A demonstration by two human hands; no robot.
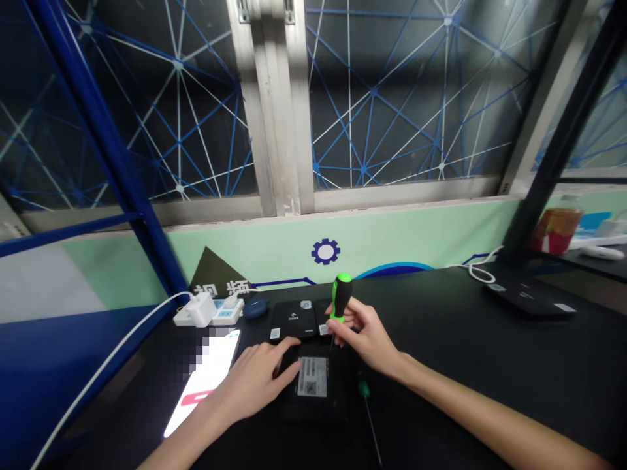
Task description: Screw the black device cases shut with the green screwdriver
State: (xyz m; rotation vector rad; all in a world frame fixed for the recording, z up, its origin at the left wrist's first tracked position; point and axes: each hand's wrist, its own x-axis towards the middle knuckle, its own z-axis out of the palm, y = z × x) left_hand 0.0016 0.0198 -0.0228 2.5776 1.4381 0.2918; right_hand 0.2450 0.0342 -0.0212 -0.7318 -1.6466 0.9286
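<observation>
My right hand [361,329] is closed around a green and black screwdriver [341,297], held upright with its shaft pointing down. The tip meets the far right part of a flat black device [318,408]; whether it sits in a screw is too small to tell. A white printed label [312,376] covers part of the device's upper face. My left hand [264,372] rests at the device's left side, thumb and fingers apart, the thumb by the label. A second screwdriver [364,390] with a dark green handle lies on the table to the right of the device.
Behind the device lies another flat black box [294,318], with a further one partly hidden by my right hand. A lit phone [208,382] lies left, near a power strip [234,312] and a dark blue case [255,308]. Another black device [529,297] is at far right.
</observation>
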